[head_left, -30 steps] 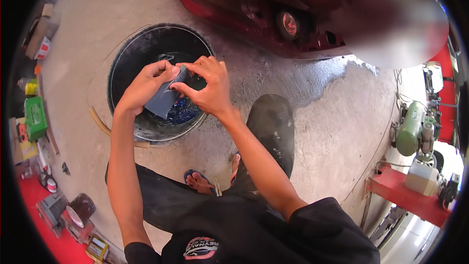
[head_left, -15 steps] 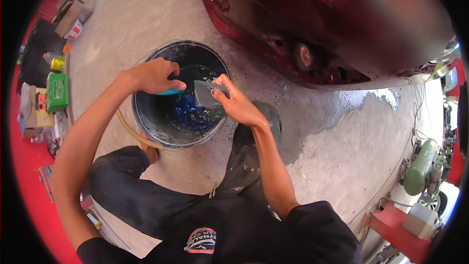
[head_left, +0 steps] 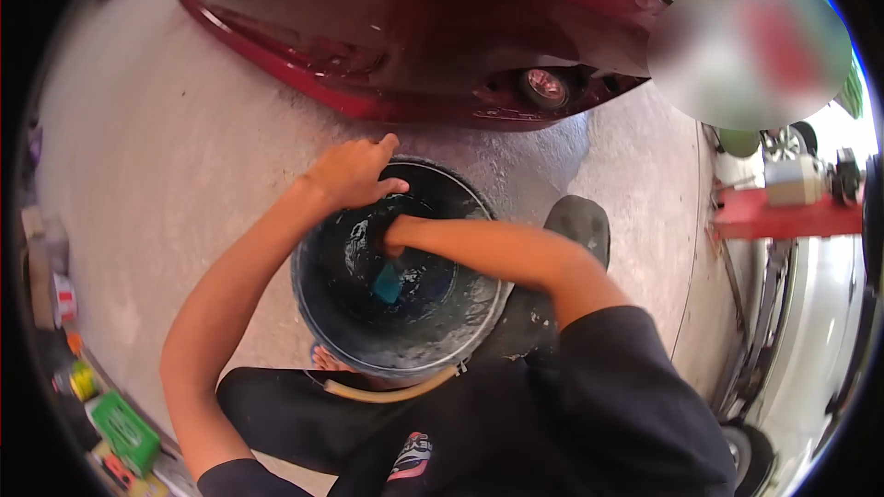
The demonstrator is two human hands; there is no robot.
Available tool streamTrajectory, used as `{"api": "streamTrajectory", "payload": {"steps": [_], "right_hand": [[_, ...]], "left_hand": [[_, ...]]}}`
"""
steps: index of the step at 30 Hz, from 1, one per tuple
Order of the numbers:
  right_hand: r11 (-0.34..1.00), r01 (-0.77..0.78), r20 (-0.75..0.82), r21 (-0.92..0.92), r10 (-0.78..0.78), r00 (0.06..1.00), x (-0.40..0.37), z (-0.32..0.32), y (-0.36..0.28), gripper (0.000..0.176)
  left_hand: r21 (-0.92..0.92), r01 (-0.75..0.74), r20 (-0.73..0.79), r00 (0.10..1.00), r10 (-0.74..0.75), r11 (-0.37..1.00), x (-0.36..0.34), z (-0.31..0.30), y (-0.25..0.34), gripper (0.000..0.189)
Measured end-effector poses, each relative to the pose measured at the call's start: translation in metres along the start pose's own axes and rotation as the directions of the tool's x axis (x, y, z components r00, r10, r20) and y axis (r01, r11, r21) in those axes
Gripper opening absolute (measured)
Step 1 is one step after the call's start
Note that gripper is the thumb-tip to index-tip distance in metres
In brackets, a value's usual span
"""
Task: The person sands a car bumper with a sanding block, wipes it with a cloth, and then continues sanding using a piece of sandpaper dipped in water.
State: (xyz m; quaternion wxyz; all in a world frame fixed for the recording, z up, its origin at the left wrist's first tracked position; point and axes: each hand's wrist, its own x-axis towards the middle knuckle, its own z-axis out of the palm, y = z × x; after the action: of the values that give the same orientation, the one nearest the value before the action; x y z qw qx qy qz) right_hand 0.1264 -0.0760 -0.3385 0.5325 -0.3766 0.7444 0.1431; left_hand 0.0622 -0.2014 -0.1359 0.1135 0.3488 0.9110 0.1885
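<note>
My left hand (head_left: 357,173) hangs over the back-left rim of the black bucket (head_left: 308,317), thumb and forefinger apart with nothing between them. Down inside the bucket is my right hand (head_left: 394,237), its forearm crossing over the right rim. Shadow and the wrist hide its fingers, and I cannot tell what they grip. Just below that hand a flat teal piece (head_left: 387,285) shows against the dark, wet inside. Light froth and glints lie on the water (head_left: 419,278). A tan hose covers part of the bucket's handle (head_left: 396,396) at the near side.
A dark red car bumper (head_left: 368,83) with a round lamp (head_left: 545,88) stands just beyond the bucket. My knees flank the bucket. A green box (head_left: 124,433) and bottles line the left wall. On the right are a red stand (head_left: 783,212) and a white vehicle (head_left: 820,313).
My right hand has gone down into the bucket, and its grey sheet no longer shows. The teal piece has left my left hand and is low in the bucket. The view has turned toward the car.
</note>
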Motion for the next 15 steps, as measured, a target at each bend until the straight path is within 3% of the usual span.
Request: {"api": "streamTrajectory", "payload": {"steps": [1, 3, 5, 8, 10, 12, 13, 15], "right_hand": [[0.998, -0.039, -0.013, 0.056, 0.04, 0.999, 0.026, 0.013, 0.002, 0.057], [0.964, -0.151, -0.128, 0.218, 0.181, 0.975, 0.039, 0.033, -0.016, 0.053], [0.888, -0.198, -0.364, 0.414, 0.361, 0.858, 0.052, 0.067, -0.047, 0.052], [0.657, -0.203, -0.199, 0.726, 0.483, 0.852, -0.005, 0.035, -0.065, 0.056], [0.464, -0.167, -0.067, 0.87, 0.447, 0.892, -0.029, 0.019, -0.061, 0.06], [0.118, 0.065, -0.128, 0.991, 0.674, 0.727, -0.051, 0.031, -0.054, 0.058], [-0.015, 0.363, -0.175, 0.932, 0.857, 0.485, -0.077, 0.03, -0.063, 0.055], [-0.276, 0.595, 0.017, 0.754, 0.915, 0.403, -0.159, 0.007, -0.06, 0.044]], "left_hand": [[-0.042, -0.006, 0.071, 0.997, 0.009, 0.999, 0.005, 0.005, -0.004, 0.05], [0.044, -0.051, 0.013, 0.999, 0.051, 0.998, 0.009, 0.013, -0.007, 0.043], [0.098, -0.097, -0.035, 0.994, 0.101, 0.99, 0.008, 0.015, -0.009, 0.04], [0.106, -0.11, -0.061, 0.991, 0.116, 0.988, 0.005, 0.014, -0.009, 0.041], [0.092, -0.126, -0.064, 0.989, 0.132, 0.988, 0.004, 0.018, -0.009, 0.045], [0.104, -0.152, -0.066, 0.985, 0.159, 0.983, 0.008, 0.017, -0.009, 0.05], [0.118, -0.164, -0.058, 0.983, 0.172, 0.979, 0.009, 0.015, -0.008, 0.052], [0.107, -0.113, -0.04, 0.992, 0.118, 0.988, 0.008, 0.01, -0.001, 0.055]]}}
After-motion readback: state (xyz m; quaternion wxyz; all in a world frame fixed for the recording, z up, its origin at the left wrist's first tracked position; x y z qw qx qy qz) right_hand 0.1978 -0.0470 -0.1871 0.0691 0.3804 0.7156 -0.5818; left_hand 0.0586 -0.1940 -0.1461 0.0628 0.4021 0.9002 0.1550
